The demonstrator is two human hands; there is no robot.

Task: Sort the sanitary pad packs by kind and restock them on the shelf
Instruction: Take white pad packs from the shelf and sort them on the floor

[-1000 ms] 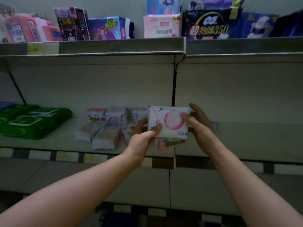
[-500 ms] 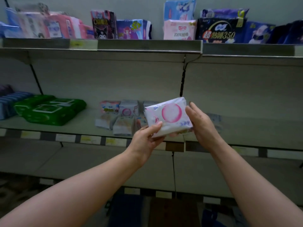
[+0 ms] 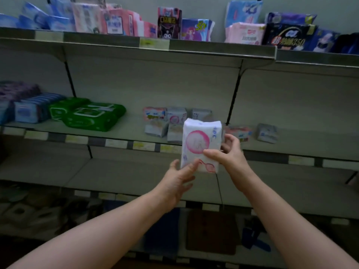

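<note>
Right hand (image 3: 231, 154) pinches pink-circle pad pack (image 3: 201, 144) upright, front showing, likely to check kind; left hand (image 3: 179, 177), fingers loose, props bottom.

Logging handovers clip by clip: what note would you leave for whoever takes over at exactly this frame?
Right hand: pinches the white pack with the pink circle at its right edge, thumb on the front.
Left hand: open, fingertips touching the pack's lower left corner.
The pack is upright in the air in front of the middle shelf.
On that shelf, a cluster of small packs sits behind it and a loose grey-blue pack lies further right.
Done: this pack is in hand.
Left: shelve it with its kind, then probably sort the loose ones.
</note>
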